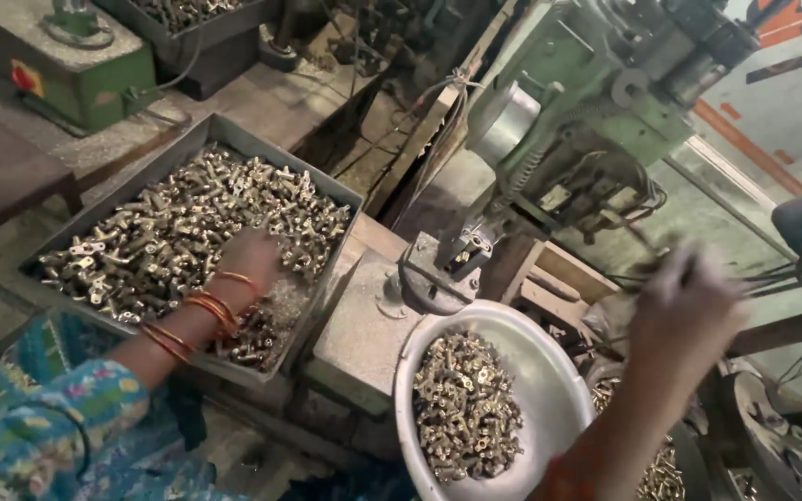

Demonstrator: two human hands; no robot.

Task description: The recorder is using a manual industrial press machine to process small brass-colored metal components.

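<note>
A worker's left hand (251,255) reaches into a grey metal tray (199,134) heaped with small brass fittings (169,232), fingers curled down among them; whether it grips any cannot be told. The fittings lie jumbled, their long axes pointing every way, pale gold and dull. Orange bangles (204,315) ring the wrist. To the right of that hand, a round silver bowl (549,371) holds a smaller pile of like brass pieces (466,404). The right hand (689,306), blurred, is raised beside a green machine (587,102), its grasp unclear.
</note>
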